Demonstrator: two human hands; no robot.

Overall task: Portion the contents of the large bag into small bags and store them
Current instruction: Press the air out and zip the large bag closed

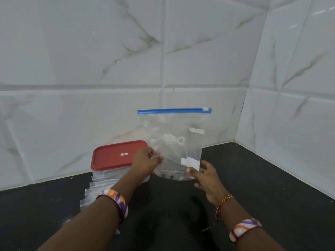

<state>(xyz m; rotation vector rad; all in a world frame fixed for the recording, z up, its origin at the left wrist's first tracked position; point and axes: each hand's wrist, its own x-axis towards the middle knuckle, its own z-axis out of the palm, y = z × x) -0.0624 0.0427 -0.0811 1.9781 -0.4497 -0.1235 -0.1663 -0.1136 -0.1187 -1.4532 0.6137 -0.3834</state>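
Big bag [174, 142] stands upright on the worktop [253, 178], left hand [145, 163] pinching its side to steady it; right hand [204, 175] loose, fingers spread beside it. Small bags [94, 192] wait by the box [117, 156].

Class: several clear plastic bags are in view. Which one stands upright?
The large bag with the blue zip strip, held by both hands. The small bags lie flat in a row beside the red-lidded container.

Soft, even light fills the view, with faint glare streaks on the wall tiles [322, 11] far up and right of either grip. The whole picture is slightly soft, tile lines bow toward the edges, and the dark bench [253, 178] shows dim shadows.
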